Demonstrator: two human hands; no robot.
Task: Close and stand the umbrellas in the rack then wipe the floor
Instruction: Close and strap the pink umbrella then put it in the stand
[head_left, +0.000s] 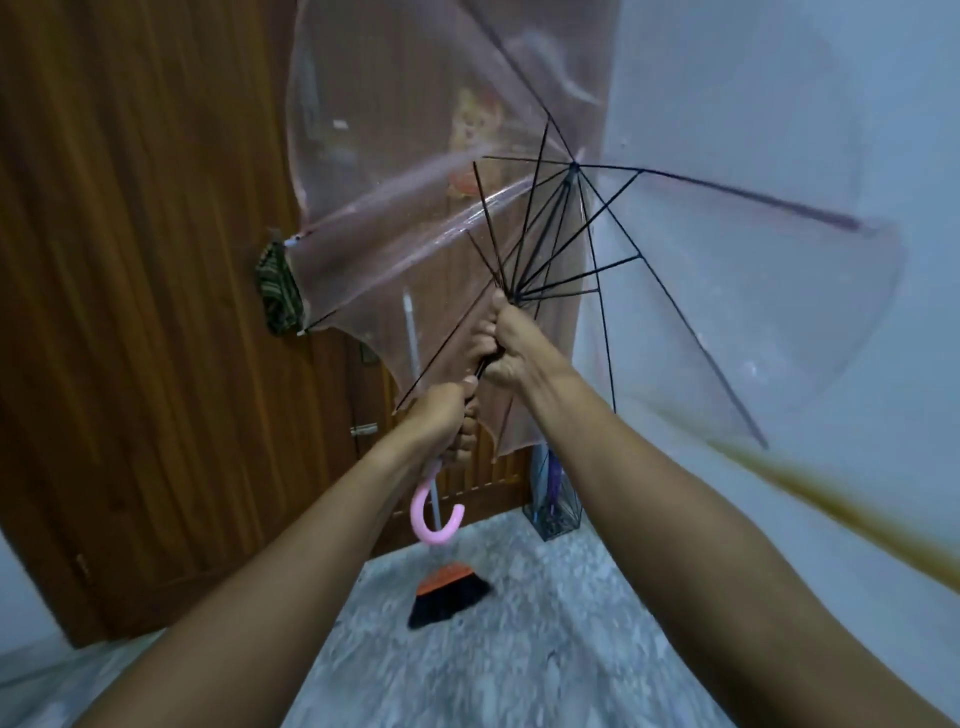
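Door (156, 260) behind umbrella (727, 291), shaft (481, 370) inside fingers (484, 336) of left hand (441, 422), right hand (511, 345)

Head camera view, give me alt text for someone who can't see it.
Two bare hands work a half-open clear umbrella: the left hand grips it just above its pink hooked handle, and the right hand grips it where the black ribs meet. Behind are a wooden door, a broom on the grey floor and a rack in the corner.
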